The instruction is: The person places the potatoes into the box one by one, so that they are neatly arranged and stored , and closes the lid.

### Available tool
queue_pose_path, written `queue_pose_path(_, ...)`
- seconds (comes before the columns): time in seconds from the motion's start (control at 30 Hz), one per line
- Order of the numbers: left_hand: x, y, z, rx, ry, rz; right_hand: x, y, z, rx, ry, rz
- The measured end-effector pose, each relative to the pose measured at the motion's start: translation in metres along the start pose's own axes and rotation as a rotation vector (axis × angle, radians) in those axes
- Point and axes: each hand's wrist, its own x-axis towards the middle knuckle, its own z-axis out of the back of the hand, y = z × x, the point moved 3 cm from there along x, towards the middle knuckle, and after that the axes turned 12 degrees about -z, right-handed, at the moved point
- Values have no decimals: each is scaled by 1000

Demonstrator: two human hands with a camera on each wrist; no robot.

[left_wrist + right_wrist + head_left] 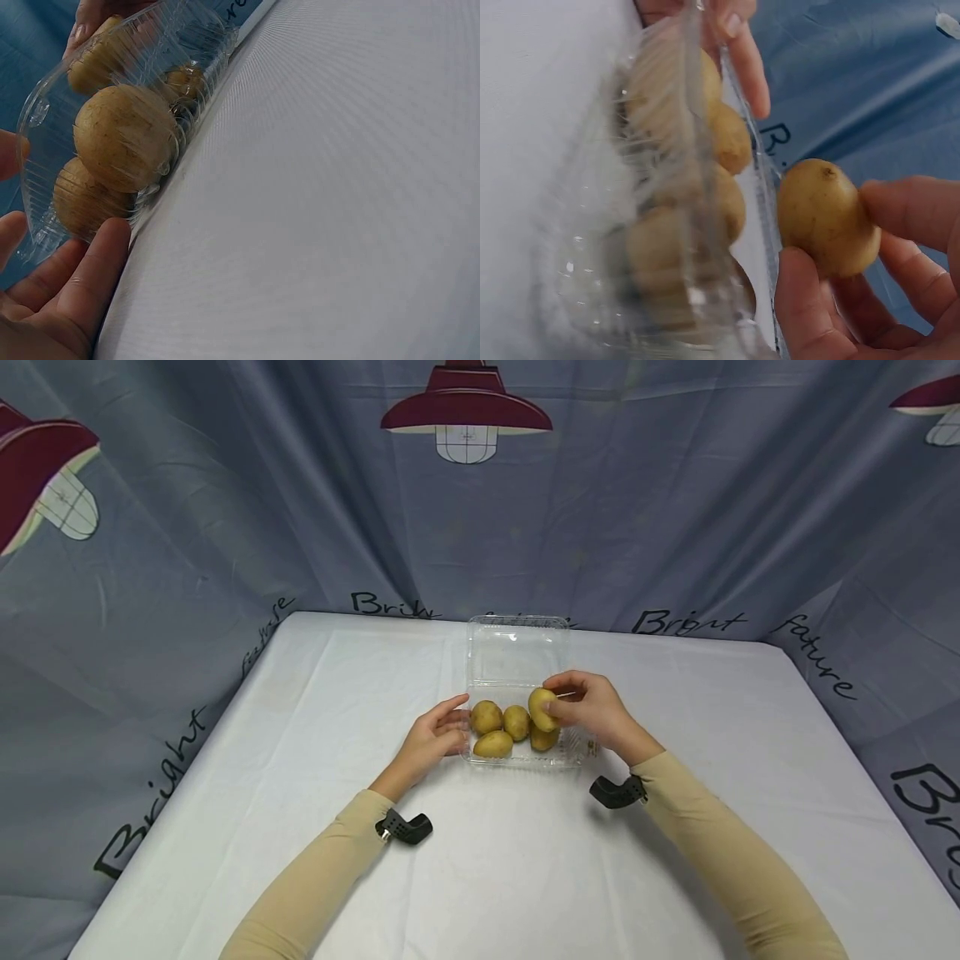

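Observation:
A clear plastic clamshell box [573, 745] lies on the table with its lid [517, 652] folded back. Several yellow-brown potatoes [487, 717] rest in its base, most of them toward the left. My right hand [597, 708] pinches another potato [826, 217] between thumb and fingers, above the box's rim and over the potatoes inside. At the box's left wall is my left hand [426, 742], its fingers extended. In the left wrist view its fingertips [112, 234] touch the clear wall beside a potato [126, 139].
White cloth covers the table [517, 860]. A grey-blue curtain [637, 510] with printed red lamps and lettering hangs behind and at the sides. Black camera mounts sit on the left wrist [405, 828] and right wrist [618, 792].

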Motion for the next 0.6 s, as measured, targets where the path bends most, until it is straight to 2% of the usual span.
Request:
queue_pose_path(0.37, 0, 1, 0, -5, 0, -8, -2, -3, -11, -95, 35, 38)
queue_pose_path(0.6, 0, 1, 0, -12, -1, 0, -2, -3, -10, -80, 28, 32)
